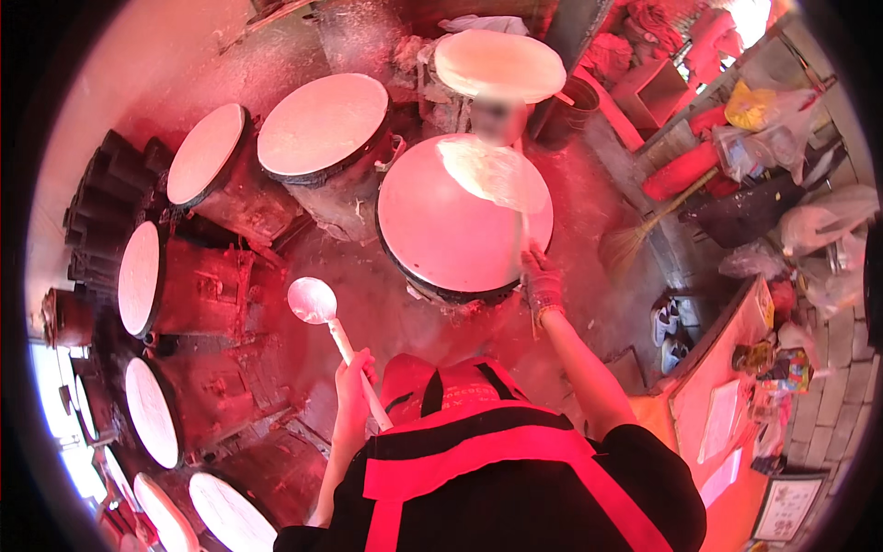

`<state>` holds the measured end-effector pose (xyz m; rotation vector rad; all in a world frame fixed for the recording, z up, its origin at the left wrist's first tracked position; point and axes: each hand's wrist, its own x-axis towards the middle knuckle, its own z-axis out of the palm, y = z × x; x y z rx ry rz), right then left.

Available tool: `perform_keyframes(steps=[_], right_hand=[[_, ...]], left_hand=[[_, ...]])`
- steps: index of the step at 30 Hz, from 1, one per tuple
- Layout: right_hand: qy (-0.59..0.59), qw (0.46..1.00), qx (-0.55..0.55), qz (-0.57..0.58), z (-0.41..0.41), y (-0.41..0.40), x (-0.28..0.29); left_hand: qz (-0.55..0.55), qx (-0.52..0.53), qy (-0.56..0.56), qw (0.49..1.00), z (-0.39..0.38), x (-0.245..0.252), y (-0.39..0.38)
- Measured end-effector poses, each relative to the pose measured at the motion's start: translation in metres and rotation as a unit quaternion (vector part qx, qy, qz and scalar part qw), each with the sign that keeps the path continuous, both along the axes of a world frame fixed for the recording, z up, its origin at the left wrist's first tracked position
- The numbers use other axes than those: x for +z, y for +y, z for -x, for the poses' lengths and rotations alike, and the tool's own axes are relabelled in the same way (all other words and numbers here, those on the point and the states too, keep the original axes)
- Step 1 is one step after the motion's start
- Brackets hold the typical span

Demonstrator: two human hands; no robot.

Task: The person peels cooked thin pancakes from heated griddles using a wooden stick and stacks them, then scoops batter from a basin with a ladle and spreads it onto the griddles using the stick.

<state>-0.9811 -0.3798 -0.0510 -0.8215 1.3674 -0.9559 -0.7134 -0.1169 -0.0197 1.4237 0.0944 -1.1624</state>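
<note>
My left hand (354, 386) is closed around the pale handle of a ladle (312, 301), whose round bowl is raised to the left of the nearest griddle. On my right hand (543, 281) is a knitted glove; it grips a thin stick-like tool (526, 231) at the right front edge of that round griddle (441, 228). A thin whitish sheet (476, 169) covers the griddle's upper right part, and the tool reaches up along it. The tool's far end cannot be made out. Behind, a stack of pale round flatbreads (500, 65) stands beyond a blurred patch.
Further round griddles on drum stoves curve away at the left, among them one behind (324, 124) and one beside it (207, 153). Dark cylinders (103, 207) are piled by the wall. At the right are a broom (631, 241), shoes (663, 323), plastic bags and an orange table (690, 414).
</note>
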Motion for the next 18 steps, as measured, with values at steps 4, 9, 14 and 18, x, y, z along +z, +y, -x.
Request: perform_keyframes(steps=[4,9,14,18], right_hand=[[-0.001,0.987,0.153,-0.049,-0.029,-0.016,0.009],[-0.048,0.946,0.307,-0.092,0.009,-0.012,0.049],[-0.085,0.988,0.121,0.033,0.071,-0.08,-0.023],[0.067,0.97,0.233,0.009,0.029,-0.097,-0.006]], left_hand=[[-0.039,0.013,-0.008,0.999,0.03,0.001,-0.006],[-0.044,0.029,-0.013,0.999,0.06,-0.001,-0.003],[-0.027,0.052,-0.018,0.998,0.089,0.009,-0.001],[-0.053,0.065,-0.02,0.996,0.111,0.015,0.002]])
